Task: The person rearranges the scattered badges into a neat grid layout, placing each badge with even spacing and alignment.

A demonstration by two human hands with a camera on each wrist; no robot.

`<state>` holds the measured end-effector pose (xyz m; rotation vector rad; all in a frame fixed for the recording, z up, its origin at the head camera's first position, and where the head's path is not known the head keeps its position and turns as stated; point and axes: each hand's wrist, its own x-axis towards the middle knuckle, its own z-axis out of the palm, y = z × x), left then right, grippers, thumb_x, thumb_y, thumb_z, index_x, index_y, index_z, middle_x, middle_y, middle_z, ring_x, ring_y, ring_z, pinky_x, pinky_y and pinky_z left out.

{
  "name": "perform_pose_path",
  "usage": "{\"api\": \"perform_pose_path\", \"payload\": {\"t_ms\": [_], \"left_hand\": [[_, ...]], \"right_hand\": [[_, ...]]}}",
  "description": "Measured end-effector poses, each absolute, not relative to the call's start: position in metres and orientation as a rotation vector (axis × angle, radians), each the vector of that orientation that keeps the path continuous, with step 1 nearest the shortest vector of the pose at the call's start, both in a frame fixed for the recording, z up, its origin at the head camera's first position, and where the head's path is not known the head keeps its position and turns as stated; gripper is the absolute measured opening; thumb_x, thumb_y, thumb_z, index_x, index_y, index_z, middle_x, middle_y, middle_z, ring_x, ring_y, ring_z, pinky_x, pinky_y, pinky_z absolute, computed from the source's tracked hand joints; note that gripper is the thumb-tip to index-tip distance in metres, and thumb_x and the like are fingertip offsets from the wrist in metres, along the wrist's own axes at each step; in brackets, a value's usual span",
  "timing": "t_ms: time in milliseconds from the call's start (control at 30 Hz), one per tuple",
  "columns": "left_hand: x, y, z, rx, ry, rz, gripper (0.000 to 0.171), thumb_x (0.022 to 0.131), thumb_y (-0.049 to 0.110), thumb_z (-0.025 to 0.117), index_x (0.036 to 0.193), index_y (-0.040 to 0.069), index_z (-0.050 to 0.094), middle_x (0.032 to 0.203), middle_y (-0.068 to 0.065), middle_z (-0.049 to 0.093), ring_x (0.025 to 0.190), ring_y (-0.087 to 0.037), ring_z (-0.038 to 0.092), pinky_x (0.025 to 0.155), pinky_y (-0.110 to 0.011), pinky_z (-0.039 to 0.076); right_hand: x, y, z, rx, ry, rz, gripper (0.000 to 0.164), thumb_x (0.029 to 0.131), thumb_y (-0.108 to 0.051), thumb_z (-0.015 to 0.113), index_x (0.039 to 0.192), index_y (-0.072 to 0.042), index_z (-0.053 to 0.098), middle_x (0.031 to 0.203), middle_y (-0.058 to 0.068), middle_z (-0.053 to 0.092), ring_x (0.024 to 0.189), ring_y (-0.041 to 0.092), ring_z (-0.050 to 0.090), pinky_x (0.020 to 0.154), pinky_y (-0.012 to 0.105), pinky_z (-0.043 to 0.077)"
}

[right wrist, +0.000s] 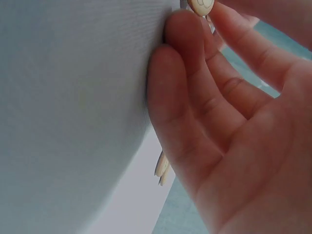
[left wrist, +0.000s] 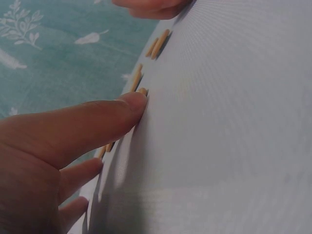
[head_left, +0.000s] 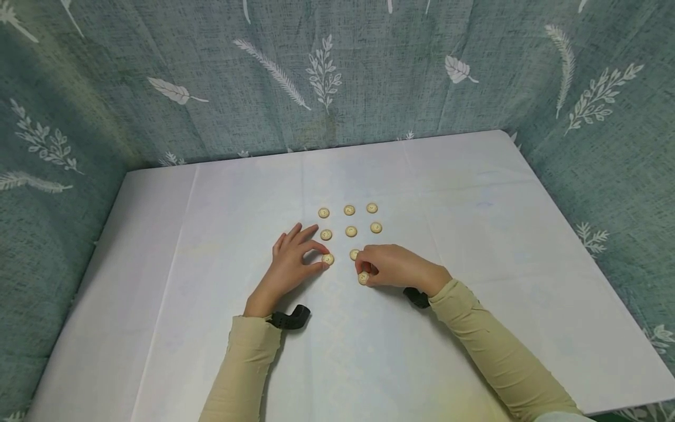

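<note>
Small round wooden discs with dark marks lie in rows on the white table in the head view. My left hand (head_left: pixel 292 261) pinches the edges of one disc (head_left: pixel 328 259) between thumb and forefinger, at the left end of the nearest row. Its other fingers are spread. My right hand (head_left: pixel 395 266) holds another disc (head_left: pixel 363 278) in its fingertips, just in front of the row's middle disc (head_left: pixel 354 254). In the right wrist view, line markings show on the held disc (right wrist: pixel 202 6). The left thumb (left wrist: pixel 131 105) mostly hides its disc in the left wrist view.
Beyond the hands are two rows of discs, including a far middle disc (head_left: pixel 349 210) and a right one (head_left: pixel 376 227). A green leaf-patterned curtain (head_left: pixel 369 76) surrounds the table (head_left: pixel 211 234) at the back and sides. Black wrist cameras (head_left: pixel 291 317) sit under both wrists.
</note>
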<state>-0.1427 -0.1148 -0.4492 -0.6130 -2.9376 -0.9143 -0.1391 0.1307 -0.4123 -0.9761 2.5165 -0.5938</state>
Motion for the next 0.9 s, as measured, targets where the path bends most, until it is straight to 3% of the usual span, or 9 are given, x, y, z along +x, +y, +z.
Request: {"api": "perform_pose_path", "payload": {"t_ms": [533,900], "left_hand": [[-0.143,-0.115,-0.449,-0.611,-2.937,-0.916,0.018,0.072,0.033,0.073,0.087,0.029,0.063,0.139,-0.002,0.036,0.133,-0.028,0.013,0.1,-0.052,0.004],[-0.143,-0.115,-0.449,-0.623,-2.941,-0.933,0.018,0.072,0.033,0.073,0.087,0.029,0.063,0.14,-0.003,0.035,0.133,-0.029,0.012,0.1,-0.052,0.004]], "right_hand": [[-0.146,0.142,-0.413,-1.066,2.389,-0.685,0.01,0.082,-0.021,0.064,0.089,-0.024,0.058,0.07,-0.013,0.053,0.065,0.003,0.049,0.061,0.022,0.042],[-0.159,0.164,-0.412,-0.89,2.396,-0.777,0.011,0.083,-0.022,0.063,0.094,-0.023,0.06,0.075,-0.01,0.055,0.07,0.008,0.05,0.065,0.027,0.043]]}}
